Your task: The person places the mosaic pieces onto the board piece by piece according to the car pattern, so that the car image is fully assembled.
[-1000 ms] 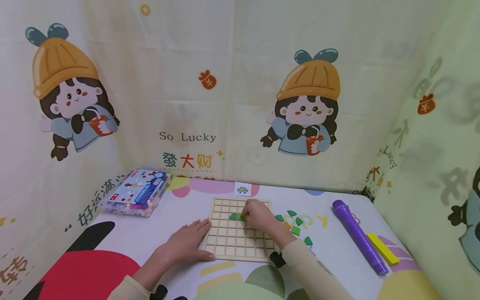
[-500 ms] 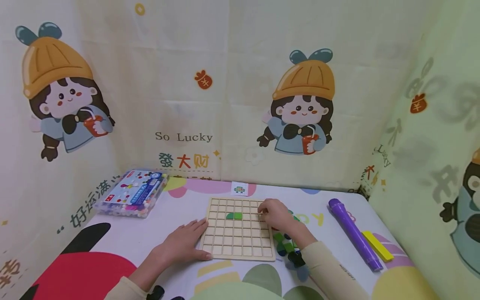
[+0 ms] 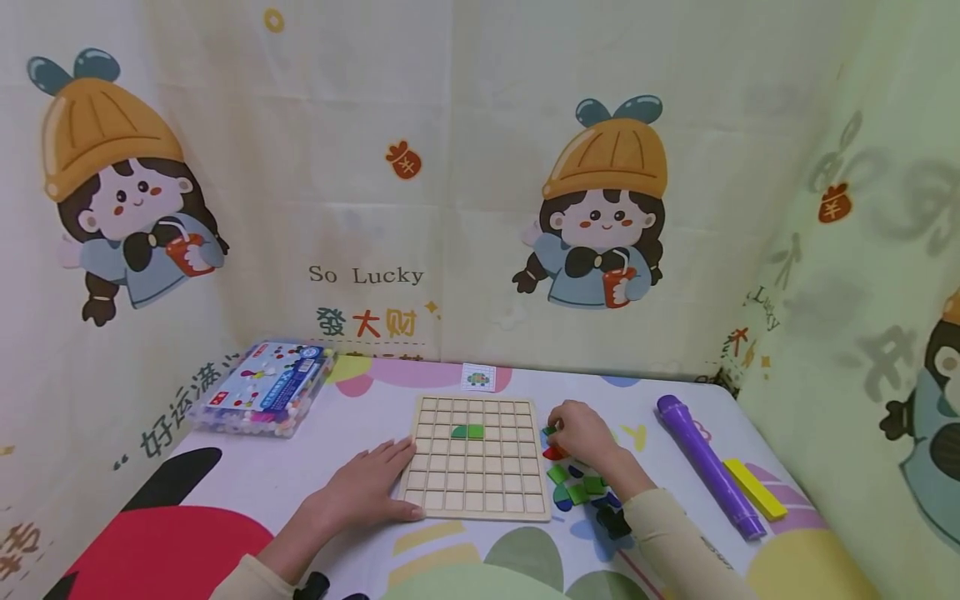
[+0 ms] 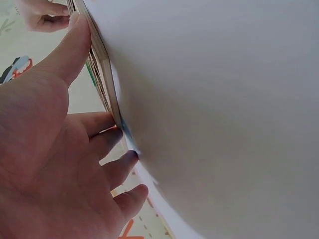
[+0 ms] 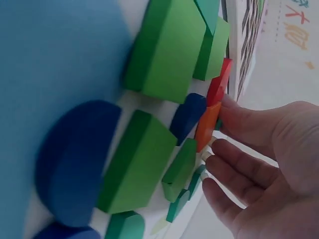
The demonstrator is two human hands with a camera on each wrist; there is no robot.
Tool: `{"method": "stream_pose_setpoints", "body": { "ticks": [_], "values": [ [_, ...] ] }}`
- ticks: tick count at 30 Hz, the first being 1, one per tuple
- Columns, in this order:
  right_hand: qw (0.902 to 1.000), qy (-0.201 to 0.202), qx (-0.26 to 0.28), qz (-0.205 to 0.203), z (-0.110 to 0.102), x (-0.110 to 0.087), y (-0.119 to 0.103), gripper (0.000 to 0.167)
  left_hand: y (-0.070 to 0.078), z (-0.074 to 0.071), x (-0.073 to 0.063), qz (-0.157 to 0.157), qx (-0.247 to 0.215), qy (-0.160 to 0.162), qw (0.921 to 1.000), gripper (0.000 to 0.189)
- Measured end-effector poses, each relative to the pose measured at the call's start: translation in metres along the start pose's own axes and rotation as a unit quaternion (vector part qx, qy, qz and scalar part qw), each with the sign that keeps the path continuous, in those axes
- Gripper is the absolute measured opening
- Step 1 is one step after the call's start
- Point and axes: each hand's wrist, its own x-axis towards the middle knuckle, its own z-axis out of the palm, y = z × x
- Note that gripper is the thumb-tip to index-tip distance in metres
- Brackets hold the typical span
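Board (image 3: 476, 477) laid flat on the bench (image 3: 600, 400), well in from the right edge. Two pieces seen seated on it side by side, nearer its far edge than its near one: a dark green quarter-round (image 3: 460, 432) and a light green square (image 3: 476, 432).

Left hand (image 3: 367, 482) placed at the board's left edge, thumb by the near left corner; grip spread, board touched by the fingertips.

Right hand (image 3: 581, 435) held low over the loose pieces (image 3: 577, 494), just beyond the board's right edge. Fingers bent; a bit of green glimpsed at the tips, but whether it is pinched cannot be told. Red piece (image 5: 219, 82) and orange piece (image 5: 207, 127) seen just by the thumb; green and blue ones scattered nearer the wrist.

Printed card (image 3: 478, 378) set by the bench's far edge, clear box (image 3: 258, 385) at the far left corner. Purple tube (image 3: 708, 467) laid towards the right edge, yellow bar (image 3: 753, 490) beside it.
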Motion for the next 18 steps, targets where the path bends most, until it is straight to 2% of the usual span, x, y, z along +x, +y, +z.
{"method": "stream_pose_setpoints", "body": {
  "ticks": [4, 11, 18],
  "values": [
    [1.0000, -0.003, 0.002, -0.003, 0.002, 0.004, 0.003, 0.010, 0.002, -0.001, -0.001, 0.004, -0.001, 0.002, 1.0000, 0.105],
    [0.9996, -0.024, -0.004, -0.017, -0.002, 0.004, 0.002, 0.005, 0.008, -0.007, -0.002, -0.015, -0.008, -0.012, 0.9998, 0.100],
    [0.9983, -0.022, -0.037, -0.040, -0.004, 0.002, -0.001, 0.009, 0.010, -0.007, -0.003, -0.020, -0.010, -0.017, 0.9996, 0.100]
  ]
}}
